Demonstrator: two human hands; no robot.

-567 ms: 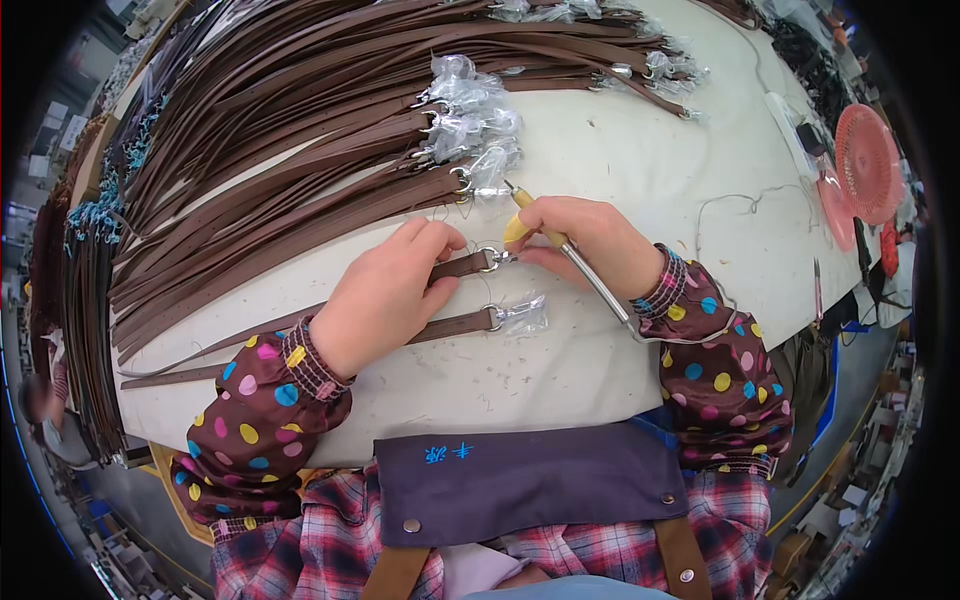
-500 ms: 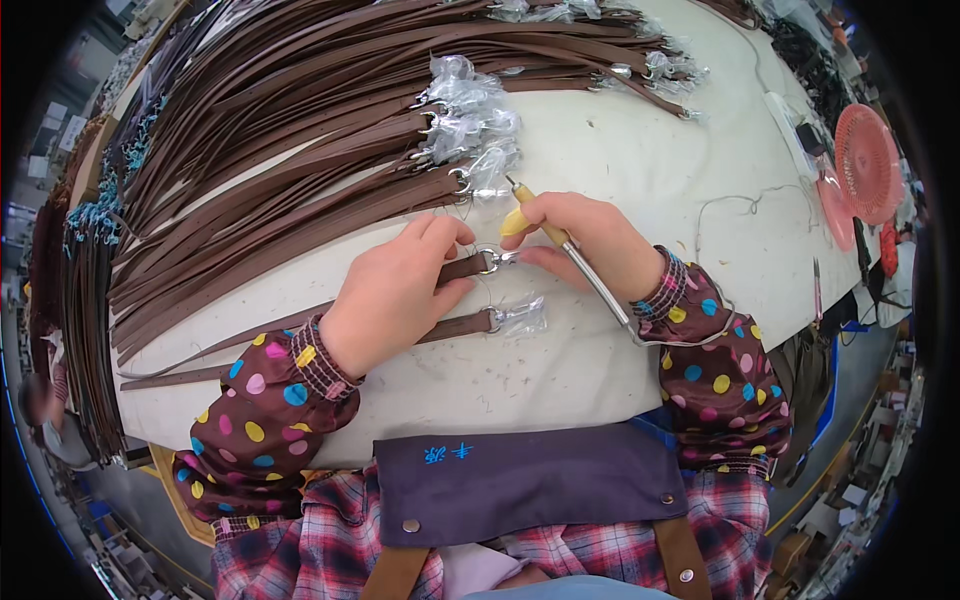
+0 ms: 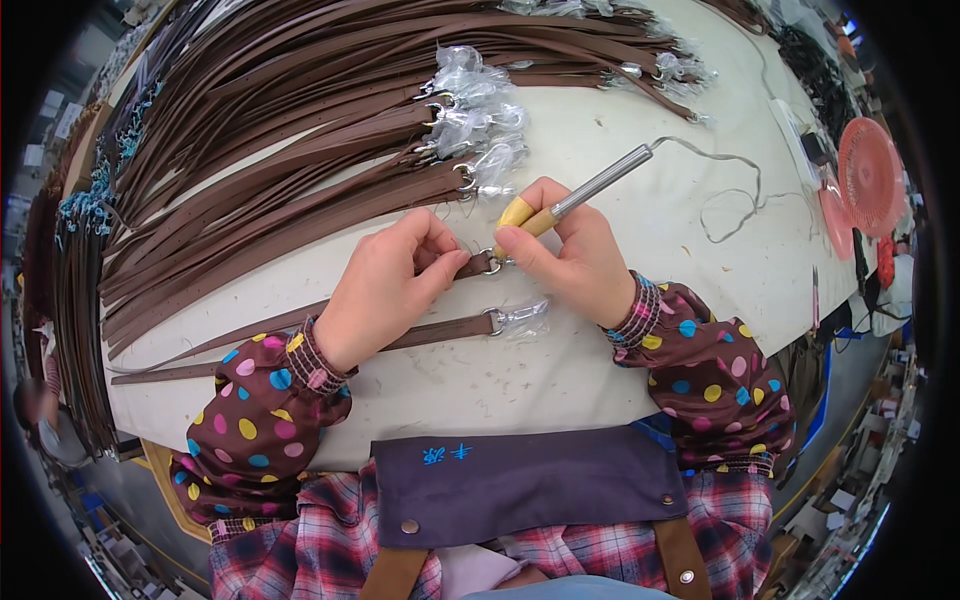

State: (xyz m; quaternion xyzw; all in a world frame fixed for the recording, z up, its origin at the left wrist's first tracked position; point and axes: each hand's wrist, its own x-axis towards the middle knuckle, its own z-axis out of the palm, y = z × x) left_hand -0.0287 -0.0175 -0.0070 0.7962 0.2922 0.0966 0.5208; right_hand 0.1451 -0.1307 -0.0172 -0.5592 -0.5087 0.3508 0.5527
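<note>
My left hand (image 3: 385,285) pinches a brown leather strap (image 3: 482,263) just beside its metal ring (image 3: 494,262). In my right hand (image 3: 575,250) is a corded soldering-iron-like pen (image 3: 603,185) with a wooden-coloured grip and silver barrel. Its barrel slants up and to the right, and its working end points down at the strap's ring end, where my fingers hide the tip. A yellow finger cot (image 3: 515,212) covers my right index fingertip. Just nearer to me lies a second brown strap (image 3: 445,331), with a silver clasp (image 3: 515,318) in clear plastic wrap.
Many brown straps (image 3: 300,210) lie piled at the far left, their clasps in clear plastic (image 3: 470,110). The pen's grey cord (image 3: 730,160) loops over the white table (image 3: 640,380) at right. A pink fan (image 3: 870,175) stands at the right edge.
The pen has turned over in my right hand: its tip pointed up and away before, and now points down at the strap's ring. My left hand keeps its pinch.
</note>
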